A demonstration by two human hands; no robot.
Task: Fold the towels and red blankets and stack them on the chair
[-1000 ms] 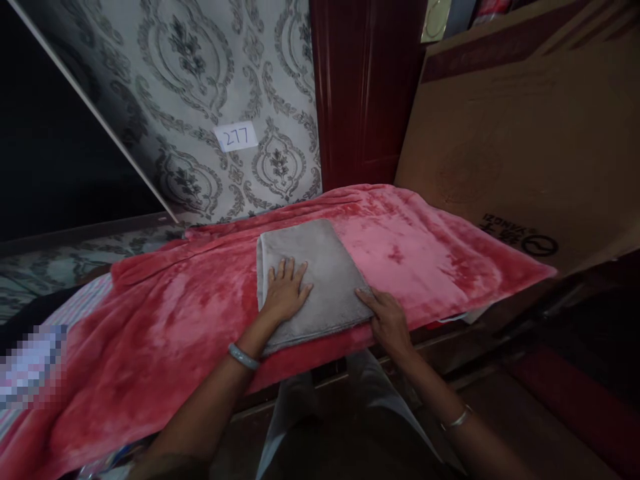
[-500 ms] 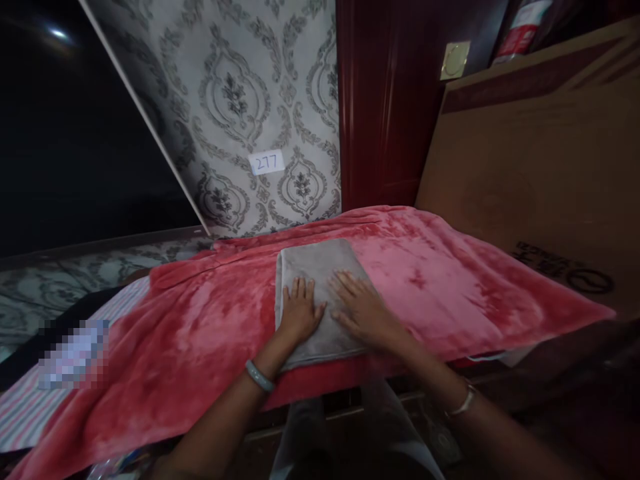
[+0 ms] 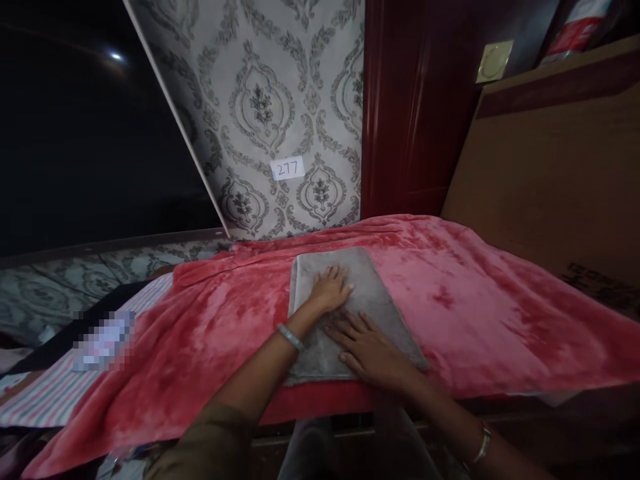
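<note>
Grey folded cloth (image 3: 376, 300) lies on the red blanket (image 3: 470, 320) beneath my left hand (image 3: 331, 291) and right hand (image 3: 374, 352), both flat with fingers spread, gripping nothing. Pressing sideways could, I judge, skew its layers or drag the blanket along. My hands hide its middle; the cardboard box (image 3: 550, 167), cut off, has blurred print.

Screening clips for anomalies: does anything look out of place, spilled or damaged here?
Two things stand out: at the left, a pixelated patch blots out detail over the striped cloth, and a paper marked 277 interrupts the patterned wallpaper. Nothing looks spilled or damaged; the gray cloth lies flat under the left hand and right hand.
</note>
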